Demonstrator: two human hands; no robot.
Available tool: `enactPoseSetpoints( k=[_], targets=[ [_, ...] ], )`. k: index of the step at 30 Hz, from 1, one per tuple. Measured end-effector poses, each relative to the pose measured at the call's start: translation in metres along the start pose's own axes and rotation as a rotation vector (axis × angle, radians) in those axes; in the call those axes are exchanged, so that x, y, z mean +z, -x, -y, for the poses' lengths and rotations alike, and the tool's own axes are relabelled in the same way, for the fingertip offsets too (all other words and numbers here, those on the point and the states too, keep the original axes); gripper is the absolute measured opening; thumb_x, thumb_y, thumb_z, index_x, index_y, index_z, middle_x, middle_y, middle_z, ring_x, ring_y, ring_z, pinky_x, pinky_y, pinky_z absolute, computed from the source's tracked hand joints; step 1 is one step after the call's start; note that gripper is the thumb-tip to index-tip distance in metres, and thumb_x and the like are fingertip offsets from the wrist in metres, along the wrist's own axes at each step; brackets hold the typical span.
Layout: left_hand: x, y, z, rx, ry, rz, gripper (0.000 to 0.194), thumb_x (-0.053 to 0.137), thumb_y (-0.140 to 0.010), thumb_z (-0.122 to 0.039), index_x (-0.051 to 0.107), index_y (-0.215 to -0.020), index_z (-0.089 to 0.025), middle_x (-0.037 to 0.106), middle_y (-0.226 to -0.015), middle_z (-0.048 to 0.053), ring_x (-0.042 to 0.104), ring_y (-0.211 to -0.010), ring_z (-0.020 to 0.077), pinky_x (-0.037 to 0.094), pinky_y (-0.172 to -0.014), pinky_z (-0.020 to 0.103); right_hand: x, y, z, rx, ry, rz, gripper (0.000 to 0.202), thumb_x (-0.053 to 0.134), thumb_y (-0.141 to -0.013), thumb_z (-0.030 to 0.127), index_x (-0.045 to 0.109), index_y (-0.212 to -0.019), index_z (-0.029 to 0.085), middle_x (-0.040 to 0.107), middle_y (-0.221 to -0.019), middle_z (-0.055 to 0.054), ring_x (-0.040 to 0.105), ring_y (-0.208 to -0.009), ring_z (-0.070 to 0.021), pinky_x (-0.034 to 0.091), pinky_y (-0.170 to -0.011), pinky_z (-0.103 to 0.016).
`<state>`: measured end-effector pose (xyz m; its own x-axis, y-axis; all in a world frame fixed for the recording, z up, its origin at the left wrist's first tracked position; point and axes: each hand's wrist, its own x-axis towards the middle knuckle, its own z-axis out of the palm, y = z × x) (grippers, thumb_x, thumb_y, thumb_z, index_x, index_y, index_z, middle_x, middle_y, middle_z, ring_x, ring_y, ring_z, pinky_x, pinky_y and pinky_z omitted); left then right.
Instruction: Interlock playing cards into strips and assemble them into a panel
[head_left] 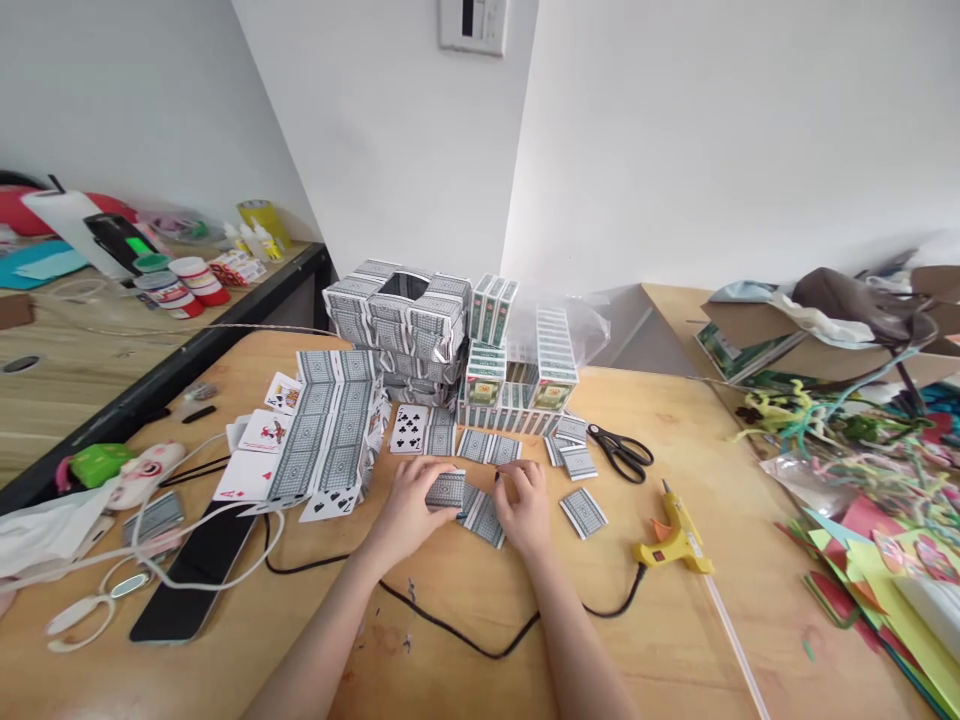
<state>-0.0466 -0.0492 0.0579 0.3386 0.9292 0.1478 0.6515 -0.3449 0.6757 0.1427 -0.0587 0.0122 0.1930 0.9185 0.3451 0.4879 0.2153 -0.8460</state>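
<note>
Our left hand (411, 505) pinches a grey-backed playing card (448, 490); our right hand (523, 508) curls beside similar cards (484, 518) on the wooden table (652, 650). From between our hands, we see a card-covered box (431, 318) at eleven o'clock, stacked green card packs (555, 385) near one, black-handled scissors (621, 456) between two and three, a yellow hot-glue gun (681, 538) just past three, a smartphone (187, 580) between eight and nine, and a folded card panel (313, 415) at ten.

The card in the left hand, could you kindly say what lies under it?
Cards on the table show at its right; what the held card and left hand cover cannot be seen.
</note>
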Motion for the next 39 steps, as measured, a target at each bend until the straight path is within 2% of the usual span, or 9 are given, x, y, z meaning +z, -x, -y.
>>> enactPoseSetpoints(
  k=[5, 11, 13, 17, 23, 27, 32, 36, 39],
  targets=[
    [0.015, -0.007, -0.011, 0.075, -0.025, -0.023, 0.047, 0.063, -0.068, -0.022, 0.05, -0.112, -0.031, 0.048, -0.112, 0.003, 0.042, -0.109, 0.0249, 0.036, -0.093, 0.041, 0.005, 0.003, 0.002, 0.15, -0.282, 0.116, 0.015, 0.054, -0.077, 0.034, 0.064, -0.073, 0.023, 0.057, -0.072, -0.005, 0.05, -0.074, -0.0212, 0.04, -0.073, -0.037],
    [0.026, -0.021, -0.025, 0.147, 0.04, 0.001, 0.049, 0.059, -0.072, -0.022, 0.047, -0.118, -0.035, 0.044, -0.127, 0.001, 0.04, -0.114, 0.0258, 0.033, -0.096, 0.042, 0.008, 0.001, 0.004, 0.388, -0.605, 0.208, 0.026, 0.057, -0.073, 0.041, 0.058, -0.09, 0.021, 0.06, -0.067, 0.0, 0.053, -0.059, -0.0162, 0.042, -0.055, -0.028],
    [0.024, -0.027, -0.015, 0.119, 0.081, -0.045, 0.05, 0.057, -0.074, -0.027, 0.043, -0.122, -0.034, 0.039, -0.133, 0.001, 0.035, -0.12, 0.0258, 0.029, -0.099, 0.042, 0.006, -0.002, 0.003, 0.436, -0.647, 0.157, 0.026, 0.058, -0.073, 0.043, 0.056, -0.084, 0.02, 0.056, -0.061, 0.002, 0.049, -0.051, -0.013, 0.04, -0.049, -0.025],
    [0.018, -0.039, 0.03, -0.094, 0.084, -0.319, 0.041, 0.049, -0.078, -0.028, 0.049, -0.119, -0.022, 0.043, -0.13, 0.01, 0.031, -0.124, 0.0301, 0.023, -0.102, 0.045, 0.003, -0.007, -0.002, 0.482, -0.641, 0.076, 0.027, 0.06, -0.071, 0.045, 0.054, -0.079, 0.019, 0.048, -0.054, 0.005, 0.04, -0.043, -0.0091, 0.036, -0.043, -0.023],
    [0.022, -0.043, 0.068, -0.166, 0.161, -0.383, 0.029, 0.058, -0.068, -0.022, 0.061, -0.097, -0.015, 0.055, -0.117, 0.016, 0.035, -0.121, 0.0335, 0.019, -0.104, 0.046, 0.006, -0.007, -0.005, 0.501, -0.668, 0.094, 0.03, 0.06, -0.069, 0.046, 0.054, -0.081, 0.019, 0.052, -0.059, 0.004, 0.04, -0.043, -0.0082, 0.038, -0.043, -0.022],
    [0.015, -0.045, 0.059, -0.187, 0.094, -0.324, 0.022, 0.056, -0.07, -0.021, 0.063, -0.09, -0.016, 0.059, -0.109, 0.015, 0.043, -0.116, 0.0307, 0.026, -0.101, 0.042, 0.006, -0.007, -0.006, 0.501, -0.666, 0.096, 0.033, 0.06, -0.069, 0.047, 0.054, -0.082, 0.018, 0.053, -0.06, 0.004, 0.04, -0.044, -0.008, 0.039, -0.044, -0.022],
    [-0.003, -0.046, 0.039, -0.29, -0.442, -0.104, 0.033, 0.032, -0.085, -0.025, 0.062, -0.09, -0.012, 0.065, -0.089, 0.015, 0.061, -0.084, 0.0258, 0.045, -0.072, 0.034, 0.006, -0.007, -0.006, 0.517, -0.657, 0.096, 0.033, 0.059, -0.07, 0.048, 0.053, -0.084, 0.018, 0.052, -0.055, 0.005, 0.044, -0.041, -0.0088, 0.039, -0.042, -0.021],
    [-0.005, -0.039, 0.024, -0.421, -0.605, -0.301, 0.04, 0.026, -0.087, -0.028, 0.062, -0.091, -0.01, 0.065, -0.07, 0.015, 0.062, -0.066, 0.025, 0.041, -0.056, 0.03, 0.006, -0.012, -0.008, 0.504, -0.684, 0.106, 0.032, 0.055, -0.073, 0.048, 0.05, -0.086, 0.02, 0.054, -0.053, 0.005, 0.049, -0.038, -0.0105, 0.04, -0.038, -0.022],
    [0.003, -0.036, 0.014, -0.472, -0.468, -0.491, 0.035, 0.029, -0.086, -0.027, 0.06, -0.093, -0.011, 0.065, -0.07, 0.013, 0.061, -0.064, 0.0233, 0.038, -0.054, 0.028, 0.009, -0.016, -0.012, 0.526, -0.706, 0.108, 0.034, 0.055, -0.072, 0.049, 0.048, -0.088, 0.02, 0.057, -0.054, 0.004, 0.051, -0.037, -0.0119, 0.042, -0.037, -0.023]
  ],
)
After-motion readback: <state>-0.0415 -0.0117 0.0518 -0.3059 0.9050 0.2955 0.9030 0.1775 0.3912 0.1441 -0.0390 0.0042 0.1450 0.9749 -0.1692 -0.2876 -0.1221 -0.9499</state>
